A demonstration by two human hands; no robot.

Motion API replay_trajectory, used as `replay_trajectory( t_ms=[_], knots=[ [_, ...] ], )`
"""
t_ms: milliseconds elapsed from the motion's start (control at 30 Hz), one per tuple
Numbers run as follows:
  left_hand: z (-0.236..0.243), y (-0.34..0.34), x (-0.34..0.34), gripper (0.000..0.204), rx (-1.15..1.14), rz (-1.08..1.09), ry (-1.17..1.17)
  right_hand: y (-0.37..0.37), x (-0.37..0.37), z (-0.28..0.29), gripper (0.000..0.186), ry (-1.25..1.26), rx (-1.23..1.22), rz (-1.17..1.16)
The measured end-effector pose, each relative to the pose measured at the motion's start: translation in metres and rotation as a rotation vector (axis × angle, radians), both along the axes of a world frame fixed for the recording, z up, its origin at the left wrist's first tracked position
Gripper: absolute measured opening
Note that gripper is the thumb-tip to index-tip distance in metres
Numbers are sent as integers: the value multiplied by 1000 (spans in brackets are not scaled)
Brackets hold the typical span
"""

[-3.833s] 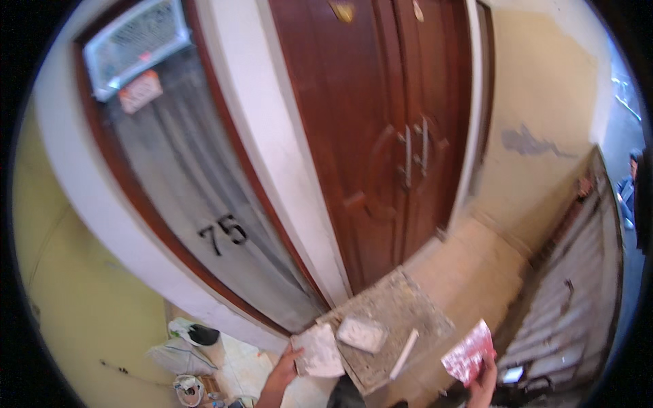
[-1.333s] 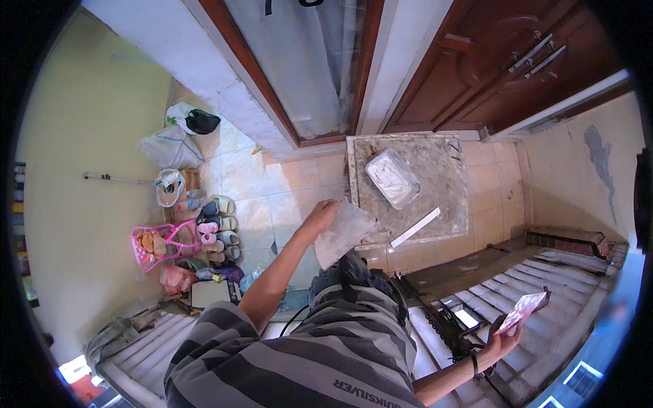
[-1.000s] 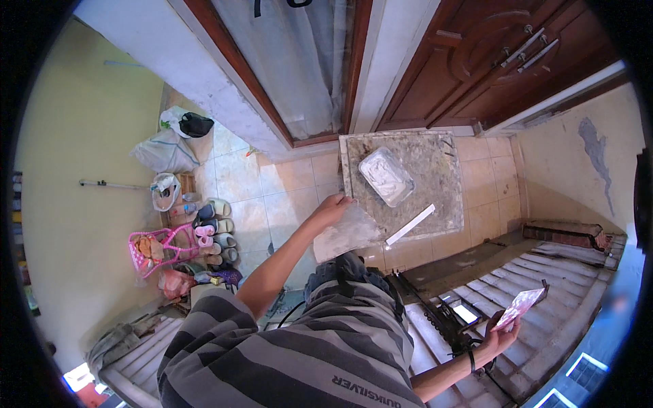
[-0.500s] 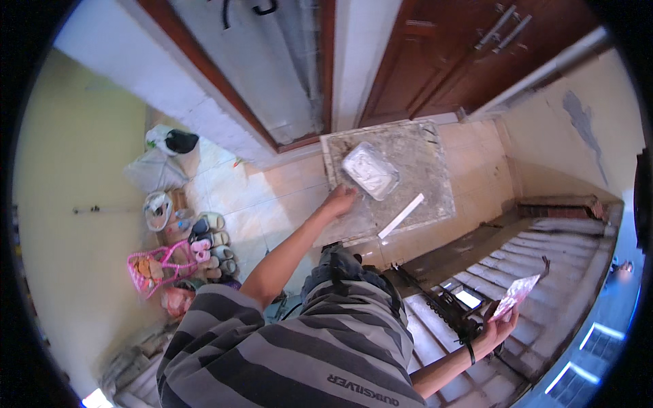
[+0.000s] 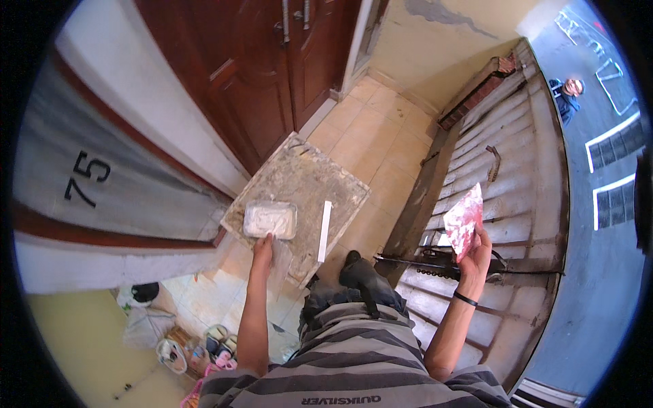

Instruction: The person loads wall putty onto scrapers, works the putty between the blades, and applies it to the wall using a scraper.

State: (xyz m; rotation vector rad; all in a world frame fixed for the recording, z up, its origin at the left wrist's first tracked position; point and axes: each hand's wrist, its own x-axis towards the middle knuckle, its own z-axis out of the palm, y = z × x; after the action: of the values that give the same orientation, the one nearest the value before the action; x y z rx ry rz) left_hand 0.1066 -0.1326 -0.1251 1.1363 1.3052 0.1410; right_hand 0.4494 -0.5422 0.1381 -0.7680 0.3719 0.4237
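My left hand (image 5: 263, 249) is closed at the near rim of a clear plastic tub (image 5: 271, 219) filled with white paste. The tub sits on a worn, stained square board (image 5: 299, 178). Close beside that hand lies a see-through plastic sheet or lid (image 5: 280, 264), hard to make out. Out to the right, my right hand (image 5: 476, 260) grips a flat, angular piece (image 5: 464, 219), mottled red and white, holding it up by its lower end in front of the metal gate. A white strip (image 5: 325, 231) lies on the board, right of the tub.
A ribbed metal gate (image 5: 496, 143) with a bolt and chain (image 5: 442, 265) runs along my right. Brown double doors (image 5: 252, 75) stand ahead. Shoes (image 5: 219, 343), bags (image 5: 146, 326) and a basket (image 5: 171, 355) cluster at lower left. Beyond the gate is another person (image 5: 566, 98).
My view has turned right. My left hand now meets the tub's near rim, where it was beside a corner. The red-and-white piece is raised and turned more upright in my right hand.
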Motion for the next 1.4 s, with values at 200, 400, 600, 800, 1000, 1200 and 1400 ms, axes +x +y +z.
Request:
replay_trajectory(
  t_ms=[200,400,600,800,1000,1200,1400],
  knots=[
    [-6,-6,6,34,-48,155,-33,36,69,-27,43,23,56,108],
    [26,-17,30,25,-49,358,-208,93,192,-71,39,35,84,134],
    [41,-22,61,28,2,607,-257,138,348,-91,37,22,187,175],
    [115,-16,186,29,15,589,-377,133,487,-64,43,-12,232,144],
    [157,10,339,30,38,498,-346,134,572,-36,45,-75,244,92],
    [173,30,502,25,-66,404,-417,135,654,-42,44,-74,185,70],
    [131,84,651,26,-61,296,-411,138,737,-57,44,-91,205,65]
  ],
)
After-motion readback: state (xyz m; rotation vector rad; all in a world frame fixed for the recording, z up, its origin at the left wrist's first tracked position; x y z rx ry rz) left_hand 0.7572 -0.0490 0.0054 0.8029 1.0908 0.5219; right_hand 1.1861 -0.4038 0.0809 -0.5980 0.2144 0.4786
